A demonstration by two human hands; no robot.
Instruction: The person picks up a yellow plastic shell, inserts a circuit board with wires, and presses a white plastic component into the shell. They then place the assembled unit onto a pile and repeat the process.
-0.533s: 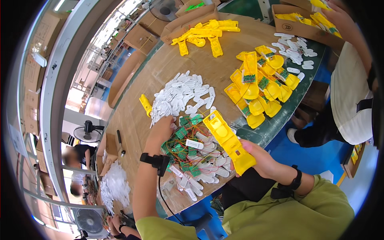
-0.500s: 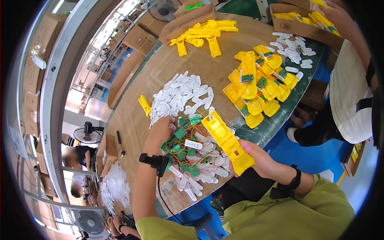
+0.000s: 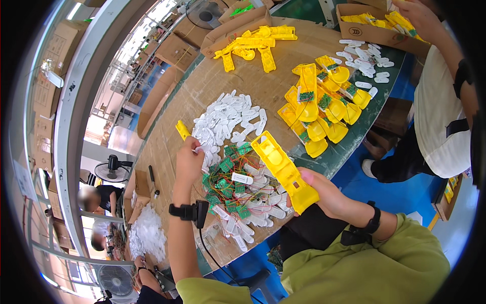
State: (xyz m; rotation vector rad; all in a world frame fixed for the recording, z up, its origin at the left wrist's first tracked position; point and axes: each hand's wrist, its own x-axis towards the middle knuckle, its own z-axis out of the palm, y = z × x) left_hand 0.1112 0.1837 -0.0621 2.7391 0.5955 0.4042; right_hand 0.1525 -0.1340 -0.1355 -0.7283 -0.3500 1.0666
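My right hand (image 3: 326, 192) grips the lower end of a yellow plastic housing (image 3: 276, 161), tilted with its hollow inner side showing. It is held over the front edge of the table. My left hand (image 3: 189, 158) has its fingers pinched together at the near left edge of a heap of small white plastic pieces (image 3: 228, 116). What lies between those fingertips is too small to make out. Between my hands lies a pile of green circuit boards (image 3: 227, 188) with thin red and yellow wires and white elongated parts (image 3: 263, 207). A yellow piece (image 3: 182, 129) lies just beyond my left hand.
Stacked yellow housings with boards (image 3: 319, 104) lie to the right, and plain yellow housings (image 3: 253, 44) at the back. A co-worker's hand (image 3: 417, 17) is above a cardboard box (image 3: 374, 34) at the far right. A screwdriver (image 3: 153, 180) lies left of my arm.
My left hand has shifted left and slightly up, away from the wired boards. My right hand and the yellow housing have moved slightly left. The co-worker's hand has come lower over the box.
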